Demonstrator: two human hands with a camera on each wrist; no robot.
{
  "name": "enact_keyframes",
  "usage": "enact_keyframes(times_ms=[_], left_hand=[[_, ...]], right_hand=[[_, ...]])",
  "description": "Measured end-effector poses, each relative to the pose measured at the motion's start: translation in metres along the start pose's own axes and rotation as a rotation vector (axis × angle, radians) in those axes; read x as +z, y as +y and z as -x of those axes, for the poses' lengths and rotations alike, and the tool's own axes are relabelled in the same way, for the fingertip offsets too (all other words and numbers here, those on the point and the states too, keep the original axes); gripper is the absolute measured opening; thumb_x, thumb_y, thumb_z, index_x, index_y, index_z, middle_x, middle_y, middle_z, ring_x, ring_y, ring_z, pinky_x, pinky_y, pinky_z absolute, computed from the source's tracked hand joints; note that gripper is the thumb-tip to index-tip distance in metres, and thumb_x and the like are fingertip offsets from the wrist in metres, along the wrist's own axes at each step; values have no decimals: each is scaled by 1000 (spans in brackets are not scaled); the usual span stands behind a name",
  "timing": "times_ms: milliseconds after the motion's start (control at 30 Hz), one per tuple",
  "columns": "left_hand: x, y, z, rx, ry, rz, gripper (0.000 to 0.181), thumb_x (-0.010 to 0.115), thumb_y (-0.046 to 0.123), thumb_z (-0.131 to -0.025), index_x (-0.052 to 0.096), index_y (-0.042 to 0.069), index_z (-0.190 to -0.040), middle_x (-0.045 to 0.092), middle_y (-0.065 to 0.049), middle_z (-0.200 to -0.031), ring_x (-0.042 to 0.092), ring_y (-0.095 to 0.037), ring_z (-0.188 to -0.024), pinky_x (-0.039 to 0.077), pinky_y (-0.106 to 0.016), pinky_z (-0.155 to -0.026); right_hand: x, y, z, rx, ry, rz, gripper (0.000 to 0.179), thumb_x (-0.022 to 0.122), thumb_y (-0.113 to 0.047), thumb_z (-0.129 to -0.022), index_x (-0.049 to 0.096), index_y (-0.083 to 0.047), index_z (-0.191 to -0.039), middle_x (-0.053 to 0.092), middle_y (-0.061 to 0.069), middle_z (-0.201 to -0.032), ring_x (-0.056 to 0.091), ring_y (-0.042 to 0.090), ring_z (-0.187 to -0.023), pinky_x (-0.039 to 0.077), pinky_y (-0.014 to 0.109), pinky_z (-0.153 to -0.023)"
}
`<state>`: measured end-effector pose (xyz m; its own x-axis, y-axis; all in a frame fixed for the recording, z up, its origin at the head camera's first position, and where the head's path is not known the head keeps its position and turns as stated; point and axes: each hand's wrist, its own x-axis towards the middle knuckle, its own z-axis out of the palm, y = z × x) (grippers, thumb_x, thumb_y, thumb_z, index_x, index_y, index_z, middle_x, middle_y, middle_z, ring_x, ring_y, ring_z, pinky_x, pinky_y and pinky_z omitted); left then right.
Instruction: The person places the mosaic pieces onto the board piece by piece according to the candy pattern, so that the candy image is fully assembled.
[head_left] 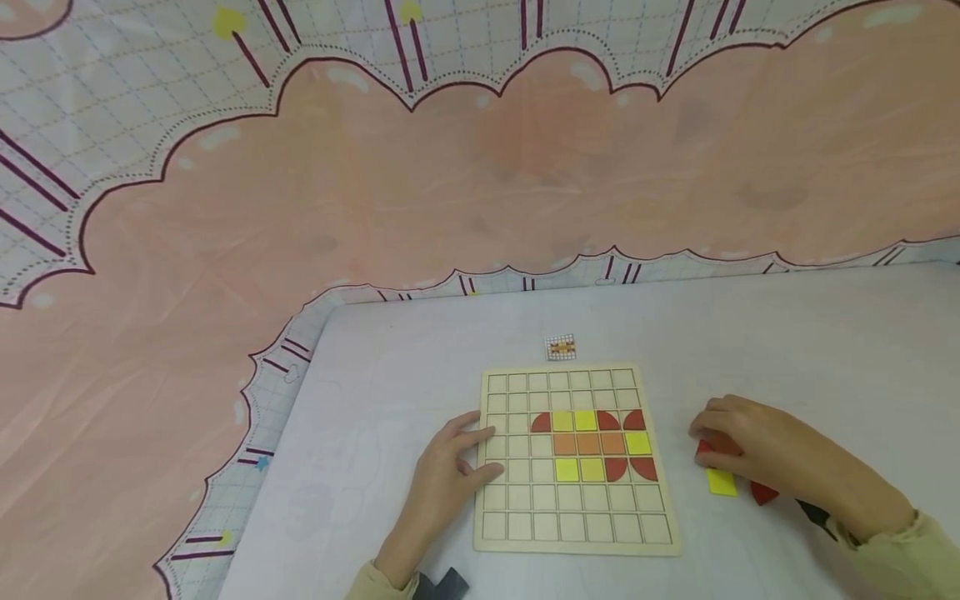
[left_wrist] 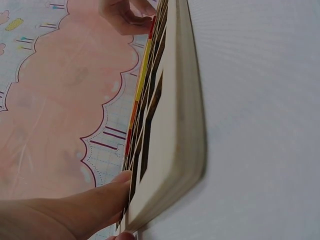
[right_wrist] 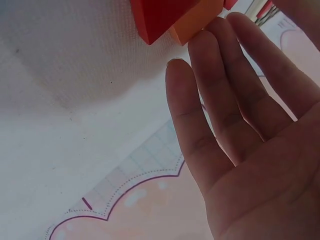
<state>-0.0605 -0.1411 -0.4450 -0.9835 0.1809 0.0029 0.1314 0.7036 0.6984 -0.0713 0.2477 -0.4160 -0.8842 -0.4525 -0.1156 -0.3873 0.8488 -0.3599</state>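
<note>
A square wooden grid board [head_left: 517, 525] lies on the white table, with yellow squares [head_left: 562, 421], orange squares [head_left: 588, 443] and red rounded pieces [head_left: 615, 470] set in its middle and right cells. My left hand [head_left: 446, 467] rests on the board's left edge, fingers and thumb spread apart. To the right of the board, my right hand [head_left: 738, 429] reaches over loose pieces with its fingers extended. In the right wrist view the fingertips are at an orange block [right_wrist: 192, 22], beside a red block [right_wrist: 155, 20]. A loose yellow square [head_left: 722, 482] shows below that hand.
A small printed card [head_left: 560, 347] lies just beyond the board's far edge. Another loose red piece [head_left: 763, 493] sits beneath the right forearm. Pink patterned cloth [head_left: 450, 192] rises behind the white table [head_left: 375, 367] and borders its left side.
</note>
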Motion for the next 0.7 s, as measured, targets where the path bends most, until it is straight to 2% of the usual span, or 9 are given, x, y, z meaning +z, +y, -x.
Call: enact_keyframes(times_ms=[133,367,700], left_hand=[[0,0,0,2,1,2,49,83,19,-80,68,7,-125,49,-9,-147,52,1,-61,50,-16,-56],[0,0,-1,0,5,6,49,83,19,-79,68,6,-124,50,-8,-147,52,1,-60,51,-16,-56],[0,0,-2,0,5,-9,48,83,18,-79,68,7,-123,50,-9,-147,53,2,-59,51,-16,-57]], right_hand=[[-1,2,-1,14,-24,0,32,85,-36,-76,74,-18,-99,65,-8,-97,57,13,-86,61,37,-77],[-1,4,-1,2,-34,6,24,84,-33,-77,72,-22,-94,59,-12,-90,51,7,-80,57,25,-70],[1,2,-3,2,-33,-15,25,85,-28,-76,71,-18,-95,62,-8,-94,54,11,-83,60,32,-75]])
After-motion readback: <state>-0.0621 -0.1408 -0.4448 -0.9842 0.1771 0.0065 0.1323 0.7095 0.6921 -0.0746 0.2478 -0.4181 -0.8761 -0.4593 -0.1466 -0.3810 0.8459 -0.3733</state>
